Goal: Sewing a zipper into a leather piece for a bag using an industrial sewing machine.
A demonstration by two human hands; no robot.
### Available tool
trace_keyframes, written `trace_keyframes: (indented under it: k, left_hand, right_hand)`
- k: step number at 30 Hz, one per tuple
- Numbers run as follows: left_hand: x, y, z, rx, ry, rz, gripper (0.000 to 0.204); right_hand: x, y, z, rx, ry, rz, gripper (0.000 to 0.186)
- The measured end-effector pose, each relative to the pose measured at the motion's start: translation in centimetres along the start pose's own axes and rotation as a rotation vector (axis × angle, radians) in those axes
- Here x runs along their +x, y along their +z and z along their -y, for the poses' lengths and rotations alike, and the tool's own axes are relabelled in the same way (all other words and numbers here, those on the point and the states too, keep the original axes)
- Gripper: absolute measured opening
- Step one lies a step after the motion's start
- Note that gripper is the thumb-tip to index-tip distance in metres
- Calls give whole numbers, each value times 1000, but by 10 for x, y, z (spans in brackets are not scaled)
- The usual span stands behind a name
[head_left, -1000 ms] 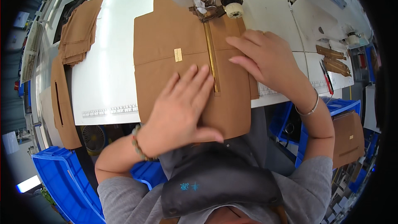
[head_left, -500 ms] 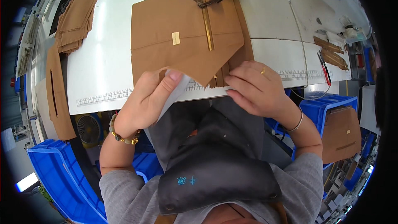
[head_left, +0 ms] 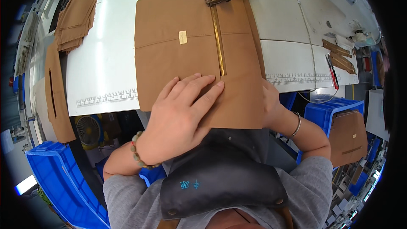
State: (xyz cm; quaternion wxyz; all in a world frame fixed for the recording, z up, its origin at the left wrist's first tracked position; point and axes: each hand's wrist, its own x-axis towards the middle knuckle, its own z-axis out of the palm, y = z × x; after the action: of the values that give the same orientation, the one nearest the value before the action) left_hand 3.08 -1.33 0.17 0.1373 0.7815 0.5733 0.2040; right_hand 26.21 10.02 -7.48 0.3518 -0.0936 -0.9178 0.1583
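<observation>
A brown fabric panel (head_left: pixel 163 65) lies over the front edge of the white table, its lower end overhanging toward my apron. A gold-toothed zipper (head_left: pixel 218 44) runs up the panel to the presser foot (head_left: pixel 210 2) of a sewing machine. Left of the zipper is a small cream patch (head_left: pixel 182 37). My left hand (head_left: pixel 178 110) lies flat on the panel with fingers stretched, their tips just below the zipper's lower end. At the panel's right edge is my right hand (head_left: pixel 271 104); its fingers are mostly hidden behind the fabric.
Stacked brown pieces (head_left: pixel 78 19) lie at the table's far left. Red-handled snips (head_left: pixel 333 73) and brown strips (head_left: pixel 339 57) lie at right. Blue crates stand on both sides: the left crate (head_left: pixel 63 178) and the right crate (head_left: pixel 316 112), with brown panels hanging over it.
The panel's lower part, lifted and folded before, is now spread flat. My left hand has moved from gripping its lower edge to lying on top. My right hand has slipped behind the right edge.
</observation>
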Motion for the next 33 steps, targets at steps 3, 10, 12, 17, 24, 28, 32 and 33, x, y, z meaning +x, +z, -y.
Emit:
trace_keyframes:
  k: [3,10,12,17,24,28,32,33]
  left_hand:
    - [-2,18,-6,169,-21,-59,59]
    - [-5,23,-10,127,-39,-71,56]
    - [-4,23,-10,131,-47,-54,57]
    - [-3,21,-10,167,-46,-3,63]
    - [-4,16,-18,267,-29,67,79]
    - [-6,16,-16,219,-26,50,89]
    - [-6,20,-14,246,-14,43,82]
    - [-6,22,-13,255,-16,45,77]
  right_hand:
    - [-9,6,0,-32,-5,-2,53]
    - [-13,10,-6,-158,-125,-63,45]
    - [-12,10,-6,-158,-121,-68,43]
    - [-14,12,-7,-237,-206,-93,40]
    - [-18,-29,-12,-73,-237,45,24]
    - [-8,-70,-14,-157,12,-11,15]
    - [16,-61,-12,-150,76,63,21]
    - [22,-52,-10,-125,76,83,24]
